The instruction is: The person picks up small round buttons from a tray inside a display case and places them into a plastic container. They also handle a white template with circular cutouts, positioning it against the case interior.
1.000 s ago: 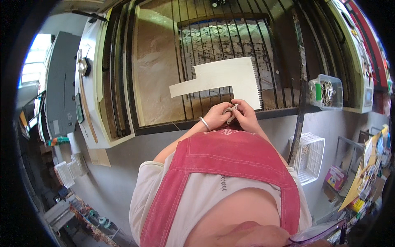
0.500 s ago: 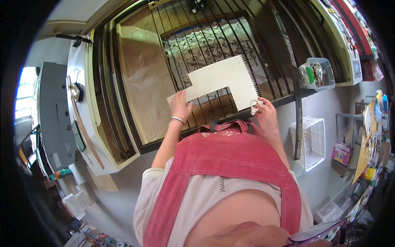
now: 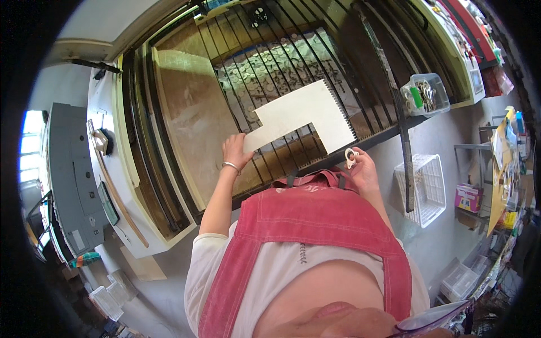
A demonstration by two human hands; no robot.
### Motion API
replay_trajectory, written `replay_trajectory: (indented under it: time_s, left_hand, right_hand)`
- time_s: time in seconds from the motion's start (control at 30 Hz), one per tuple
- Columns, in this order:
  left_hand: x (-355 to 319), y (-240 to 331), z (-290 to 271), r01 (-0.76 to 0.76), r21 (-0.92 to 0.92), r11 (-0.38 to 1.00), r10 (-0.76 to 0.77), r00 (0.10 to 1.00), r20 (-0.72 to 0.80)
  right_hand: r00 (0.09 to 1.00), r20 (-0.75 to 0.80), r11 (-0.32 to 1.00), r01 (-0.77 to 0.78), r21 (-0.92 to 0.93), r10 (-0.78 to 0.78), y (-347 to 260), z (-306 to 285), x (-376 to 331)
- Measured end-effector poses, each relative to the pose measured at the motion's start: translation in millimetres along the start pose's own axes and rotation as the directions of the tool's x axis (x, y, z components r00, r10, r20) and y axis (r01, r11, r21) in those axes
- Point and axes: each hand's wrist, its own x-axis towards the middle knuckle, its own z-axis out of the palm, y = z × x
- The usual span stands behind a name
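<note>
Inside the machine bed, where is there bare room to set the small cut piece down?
Bare brown panel lies between the bed's left wall and the left hand. The pale board covers the middle slats; behind it, the cut-out sheet is crowded. Open dark slats run right, toward the clear tub. The right hand holds the small piece.

We have 1 view, from a fisheye camera on the person's head, looking steeply down over the chest and red apron (image 3: pixel 315 225) onto the slatted machine bed (image 3: pixel 236 73), close in; its rim bends straight edges.
</note>
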Motion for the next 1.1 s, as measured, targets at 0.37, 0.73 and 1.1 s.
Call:
replay_trajectory:
  time_s: [0.37, 0.73, 1.1]
  left_hand:
    - [-41.3, -11.8, 11.2, 0.190, -0.388, 0.902, -0.275, 0.945, -0.177]
    - [-22.3, 37.6, 56.3, 0.495, -0.435, 0.753, -0.629, 0.735, -0.254]
    - [-39.5, 53.4, 56.6, 0.394, -0.286, 0.873, -0.456, 0.867, -0.198]
  right_hand:
    - [0.999, 0.011, 0.999, -0.043, -0.027, 0.043, 19.0, 10.7, 2.1]
    - [0.995, 0.046, 0.989, -0.084, -0.124, 0.091, 14.7, 19.1, 4.8]
    - [0.990, 0.044, 0.990, -0.132, -0.054, 0.135, 7.3, -3.7, 27.0]
